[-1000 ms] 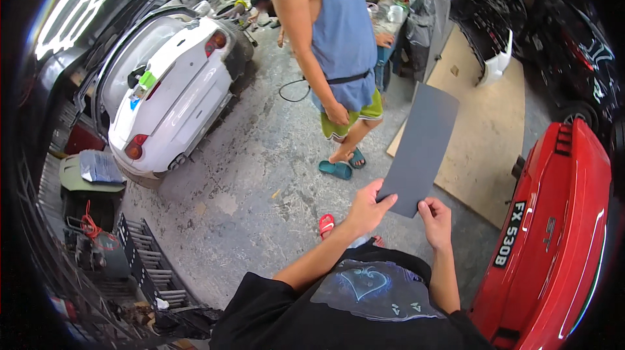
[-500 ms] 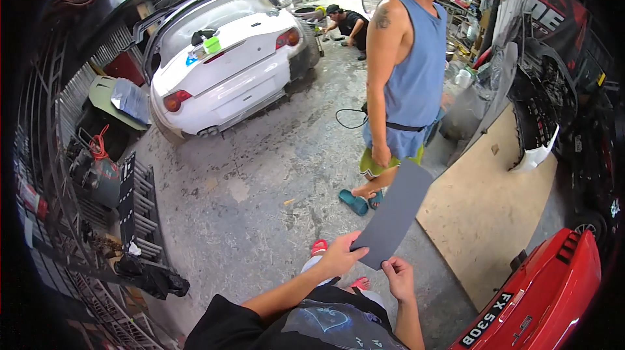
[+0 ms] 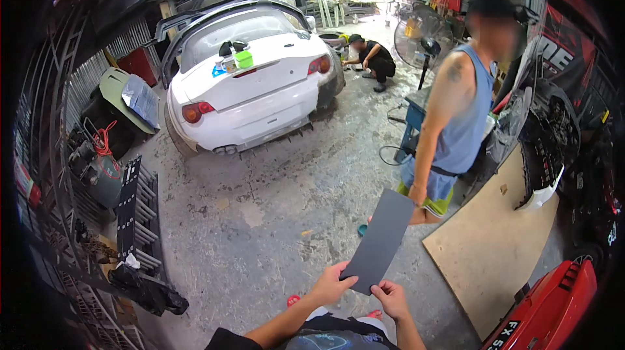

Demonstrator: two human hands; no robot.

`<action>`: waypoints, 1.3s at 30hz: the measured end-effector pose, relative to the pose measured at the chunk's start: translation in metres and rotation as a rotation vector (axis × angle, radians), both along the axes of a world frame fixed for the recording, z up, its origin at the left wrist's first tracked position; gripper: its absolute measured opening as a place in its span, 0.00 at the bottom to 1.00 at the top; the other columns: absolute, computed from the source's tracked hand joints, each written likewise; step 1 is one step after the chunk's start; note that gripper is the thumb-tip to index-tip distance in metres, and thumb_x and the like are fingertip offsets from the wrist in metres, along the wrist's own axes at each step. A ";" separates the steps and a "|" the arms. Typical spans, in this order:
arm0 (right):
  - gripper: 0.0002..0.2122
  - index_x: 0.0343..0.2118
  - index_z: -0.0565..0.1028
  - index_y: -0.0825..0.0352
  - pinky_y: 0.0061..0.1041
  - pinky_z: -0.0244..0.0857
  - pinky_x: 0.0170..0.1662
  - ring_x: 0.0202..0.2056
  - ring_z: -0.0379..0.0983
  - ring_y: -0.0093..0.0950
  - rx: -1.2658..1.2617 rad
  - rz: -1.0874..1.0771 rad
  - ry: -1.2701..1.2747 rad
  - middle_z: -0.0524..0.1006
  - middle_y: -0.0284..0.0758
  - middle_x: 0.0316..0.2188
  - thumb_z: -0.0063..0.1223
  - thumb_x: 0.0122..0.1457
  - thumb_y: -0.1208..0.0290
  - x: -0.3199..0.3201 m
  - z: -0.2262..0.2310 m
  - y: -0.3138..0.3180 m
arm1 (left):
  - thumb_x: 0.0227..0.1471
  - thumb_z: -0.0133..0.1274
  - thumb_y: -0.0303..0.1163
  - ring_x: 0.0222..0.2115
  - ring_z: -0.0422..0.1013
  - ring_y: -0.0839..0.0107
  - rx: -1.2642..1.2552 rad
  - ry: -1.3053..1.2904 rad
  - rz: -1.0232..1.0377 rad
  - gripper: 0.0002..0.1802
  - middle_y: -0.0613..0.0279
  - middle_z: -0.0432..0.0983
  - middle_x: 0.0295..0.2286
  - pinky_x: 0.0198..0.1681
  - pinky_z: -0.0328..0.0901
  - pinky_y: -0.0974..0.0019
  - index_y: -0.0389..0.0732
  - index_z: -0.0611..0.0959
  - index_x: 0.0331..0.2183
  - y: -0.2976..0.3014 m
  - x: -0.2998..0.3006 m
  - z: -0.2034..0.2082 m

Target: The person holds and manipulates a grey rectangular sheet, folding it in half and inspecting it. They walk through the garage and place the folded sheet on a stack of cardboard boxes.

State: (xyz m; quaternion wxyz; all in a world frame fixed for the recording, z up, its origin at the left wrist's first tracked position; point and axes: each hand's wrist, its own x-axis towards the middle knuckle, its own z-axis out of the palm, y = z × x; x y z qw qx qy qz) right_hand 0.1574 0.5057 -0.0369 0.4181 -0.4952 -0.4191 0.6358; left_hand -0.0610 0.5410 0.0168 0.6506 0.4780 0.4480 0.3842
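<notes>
Two-handed hold on a dark grey sheet (image 3: 379,239). The sheet begins between our hands and extends ahead of them, slanting right. Our left hand (image 3: 333,283) pinches its left edge near the close end, thumb on top; our right hand (image 3: 392,299) pinches the close right corner, thumb uppermost. For a sound hold, we judge, both pinches should press equally, so that the sheet neither twists nor creases (being thin, it may flex at the unsupported end). Ahead and right of our hands stands a co-worker (image 3: 452,109); whether the far end touches that person we cannot tell, so we would favour clearance there. Right of our hands lies a wooden board (image 3: 491,252).
</notes>
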 end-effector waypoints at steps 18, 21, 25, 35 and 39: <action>0.12 0.31 0.77 0.67 0.18 0.65 0.36 0.30 0.70 0.15 -0.069 0.297 -0.100 0.78 0.27 0.27 0.52 0.65 0.63 -0.279 -0.003 0.107 | 0.54 0.57 0.23 0.37 0.74 0.76 -0.071 -0.070 0.325 0.18 0.61 0.79 0.38 0.42 0.70 0.70 0.31 0.77 0.47 0.070 -0.277 -0.001; 0.13 0.29 0.77 0.67 0.18 0.63 0.34 0.29 0.70 0.15 -0.078 0.305 -0.067 0.77 0.26 0.26 0.51 0.66 0.63 -0.289 -0.003 0.148 | 0.54 0.57 0.23 0.38 0.74 0.76 -0.103 -0.067 0.395 0.17 0.60 0.79 0.37 0.43 0.69 0.71 0.30 0.77 0.46 0.105 -0.279 -0.002; 0.14 0.30 0.76 0.67 0.19 0.64 0.36 0.30 0.70 0.16 -0.058 0.405 -0.022 0.76 0.27 0.26 0.49 0.67 0.62 -0.300 -0.024 0.222 | 0.54 0.57 0.22 0.37 0.75 0.75 -0.113 -0.135 0.477 0.17 0.60 0.79 0.37 0.41 0.70 0.70 0.30 0.77 0.46 0.171 -0.289 -0.010; 0.16 0.27 0.74 0.65 0.17 0.63 0.34 0.27 0.68 0.15 -0.106 0.578 0.116 0.74 0.27 0.24 0.49 0.67 0.58 -0.347 0.025 0.443 | 0.54 0.56 0.20 0.38 0.76 0.70 -0.140 -0.215 0.673 0.17 0.57 0.78 0.39 0.44 0.74 0.64 0.31 0.75 0.47 0.369 -0.328 0.025; 0.15 0.26 0.75 0.67 0.17 0.61 0.34 0.29 0.67 0.14 -0.063 0.582 0.199 0.73 0.25 0.24 0.52 0.65 0.61 -0.354 0.019 0.517 | 0.54 0.55 0.19 0.40 0.76 0.66 -0.165 -0.278 0.646 0.18 0.55 0.77 0.41 0.44 0.75 0.59 0.32 0.73 0.47 0.439 -0.336 0.041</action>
